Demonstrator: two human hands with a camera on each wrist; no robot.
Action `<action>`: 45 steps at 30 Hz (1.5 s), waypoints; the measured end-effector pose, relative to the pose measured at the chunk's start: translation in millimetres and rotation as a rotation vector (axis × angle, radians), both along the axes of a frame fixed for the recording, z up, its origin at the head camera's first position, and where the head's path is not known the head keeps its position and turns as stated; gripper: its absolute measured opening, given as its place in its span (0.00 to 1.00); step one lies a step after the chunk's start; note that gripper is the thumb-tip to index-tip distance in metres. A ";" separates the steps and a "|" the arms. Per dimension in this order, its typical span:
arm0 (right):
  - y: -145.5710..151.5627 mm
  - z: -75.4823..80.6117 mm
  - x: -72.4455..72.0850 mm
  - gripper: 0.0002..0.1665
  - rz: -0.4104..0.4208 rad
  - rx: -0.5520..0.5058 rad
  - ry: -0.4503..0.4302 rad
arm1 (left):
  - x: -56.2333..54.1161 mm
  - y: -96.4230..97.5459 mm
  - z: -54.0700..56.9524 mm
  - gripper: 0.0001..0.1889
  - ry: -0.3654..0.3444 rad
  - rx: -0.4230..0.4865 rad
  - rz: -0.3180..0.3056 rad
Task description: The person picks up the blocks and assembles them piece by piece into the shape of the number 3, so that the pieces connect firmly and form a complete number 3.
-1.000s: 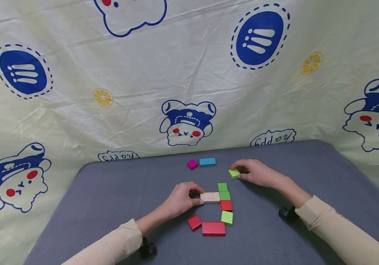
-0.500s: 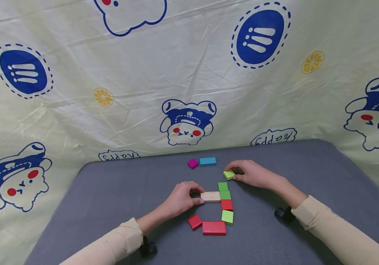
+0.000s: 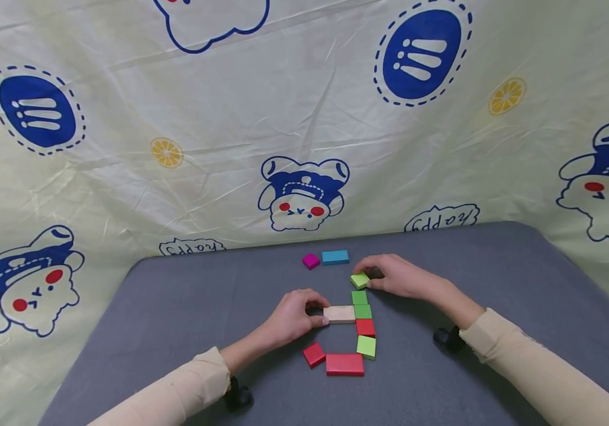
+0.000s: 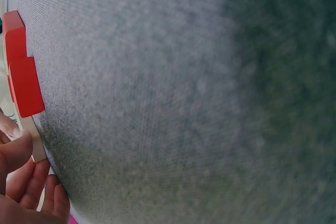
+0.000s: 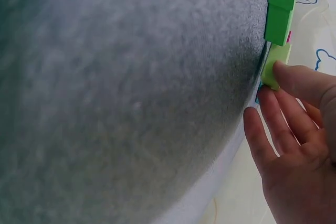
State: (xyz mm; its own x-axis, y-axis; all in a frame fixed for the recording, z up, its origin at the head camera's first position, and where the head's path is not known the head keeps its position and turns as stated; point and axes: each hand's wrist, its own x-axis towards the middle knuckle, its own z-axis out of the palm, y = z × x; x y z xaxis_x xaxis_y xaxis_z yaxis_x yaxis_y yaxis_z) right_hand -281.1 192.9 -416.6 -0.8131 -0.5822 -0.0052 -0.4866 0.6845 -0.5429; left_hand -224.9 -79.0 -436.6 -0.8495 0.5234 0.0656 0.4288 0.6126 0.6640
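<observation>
My left hand (image 3: 295, 318) pinches the left end of a plain wooden block (image 3: 340, 315), thumb and fingers at its end. That block's right end meets a column of blocks: two green blocks (image 3: 359, 297), a red block (image 3: 365, 328) and a light green block (image 3: 366, 347). Just beyond the column's far end, my right hand (image 3: 402, 278) pinches a second light green block (image 5: 275, 65) between thumb and fingers. Whether this block touches the table I cannot tell. A long red block (image 3: 344, 364) lies at the column's near end, with a tilted smaller red block (image 3: 314, 355) at its left.
A magenta block (image 3: 311, 261) and a blue block (image 3: 335, 257) lie near the far edge of the grey table (image 3: 203, 307). Behind the table hangs a printed curtain (image 3: 219, 106). Each wrist wears a black strap (image 3: 238, 395).
My right hand has moved left with the light green block, toward the far end of the column. The left hand stays on the wooden block. The view has shifted slightly.
</observation>
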 end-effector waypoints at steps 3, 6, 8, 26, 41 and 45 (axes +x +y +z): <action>-1.6 -2.0 -2.0 0.18 0.010 -0.001 -0.005 | -0.3 0.2 1.0 0.13 -0.003 -0.003 0.001; -2.2 -3.6 -3.8 0.17 0.022 0.003 -0.010 | -0.3 0.2 1.3 0.13 -0.012 0.001 0.003; -2.2 -3.6 -4.2 0.17 0.024 0.003 -0.016 | -0.3 0.2 1.2 0.13 -0.013 0.003 0.002; -5.9 -5.8 -1.5 0.15 -0.047 -0.043 -0.032 | 0.2 0.4 -0.5 0.13 -0.015 0.015 0.007; -11.7 -5.2 1.1 0.15 -0.055 -0.033 -0.035 | 1.7 1.2 1.5 0.13 -0.009 -0.001 0.014; -12.6 -5.5 2.4 0.15 -0.055 -0.038 -0.032 | 2.5 1.2 2.1 0.12 -0.012 0.007 0.015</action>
State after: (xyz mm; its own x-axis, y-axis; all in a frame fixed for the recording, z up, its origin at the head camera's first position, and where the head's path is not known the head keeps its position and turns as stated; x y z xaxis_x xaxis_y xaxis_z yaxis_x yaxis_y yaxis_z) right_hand -278.7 180.3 -422.1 -0.8437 -0.5366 -0.0108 -0.4305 0.6887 -0.5834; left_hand -222.3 -77.8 -434.4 -0.8583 0.5099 0.0587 0.4112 0.6146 0.6732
